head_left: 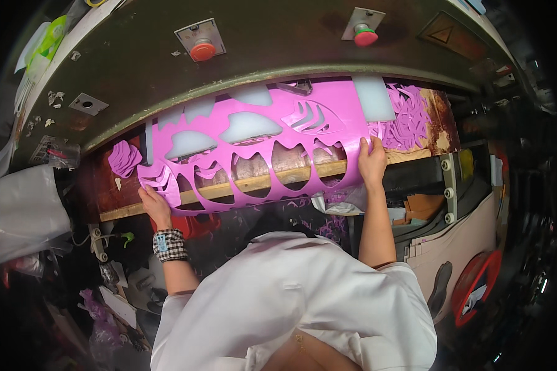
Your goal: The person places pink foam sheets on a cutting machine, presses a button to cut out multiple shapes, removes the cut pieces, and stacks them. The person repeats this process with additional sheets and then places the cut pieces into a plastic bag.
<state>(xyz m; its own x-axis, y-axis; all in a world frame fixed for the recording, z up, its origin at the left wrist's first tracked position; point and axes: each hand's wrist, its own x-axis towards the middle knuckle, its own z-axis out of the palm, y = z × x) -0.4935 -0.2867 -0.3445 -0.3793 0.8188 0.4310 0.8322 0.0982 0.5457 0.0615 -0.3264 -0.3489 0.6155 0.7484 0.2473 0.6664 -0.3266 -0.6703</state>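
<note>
A purple sheet [337,102], punched with several curved holes, stretches across the work surface, and its near edge hangs over the wooden front edge [254,184]. My left hand [157,207] grips its near left corner, where narrow cut strips [162,178] lie against the sheet. At the right, my right hand [372,162] pinches the sheet's near right edge, thumb uppermost. Through the far holes shows a pale white board [375,102]. Curved slits [312,117] mark the sheet's far right part. The fingers under the sheet are hidden on both hands.
Purple scraps [408,117] heap up at the right end; a small stack of purple pieces [124,159] sits at the left. Above stands the green machine body [278,37] with a red button [203,51] and another red button [366,37]. Cardboard [424,206] lies below right.
</note>
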